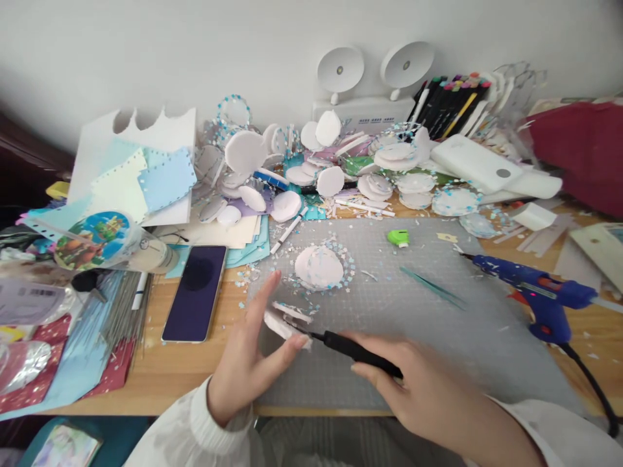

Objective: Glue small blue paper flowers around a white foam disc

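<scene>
My left hand (248, 363) pinches a small white foam piece (280, 326) between thumb and fingers, its index finger raised beside it. A split or second layer shows along the piece's upper side. My right hand (413, 383) is wrapped round the black handle of a craft knife (357, 353). Its thin metal tip reaches into the foam piece, near my left thumb. Just beyond lies a round white foam disc (318, 266) on the grey cutting mat (379, 311), ringed by small blue and white confetti bits.
A blue glue gun (535, 282) with a cord lies at the right, and teal tweezers (433, 287) rest on the mat near a green clip-like item (398, 238). Left of the mat is a phone (195, 295). Foam discs (246, 154) pile up along the wall.
</scene>
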